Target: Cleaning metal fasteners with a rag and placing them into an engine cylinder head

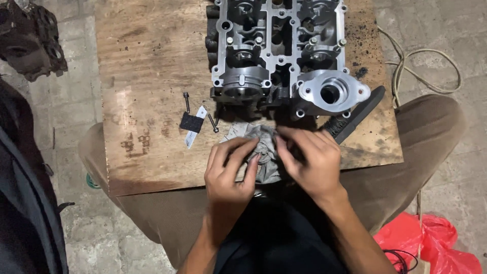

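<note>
At the lower middle of the frame, a crumpled grey rag is pinched between both hands, the left hand and the right hand, fingers curled on its folds. The rag would best be kept bunched firmly, clear of the loose bolts. It lies on the wooden counter, just below the metal engine part.

Small packet: flat on the wooden bench, left of the hands; a dark square patch on a white strip with a bluish end, lying tilted.
Red plastic bag: on the floor at the lower right, crumpled, glossy red, dark cords lying against it.
Signs, screens: none in view.
</note>
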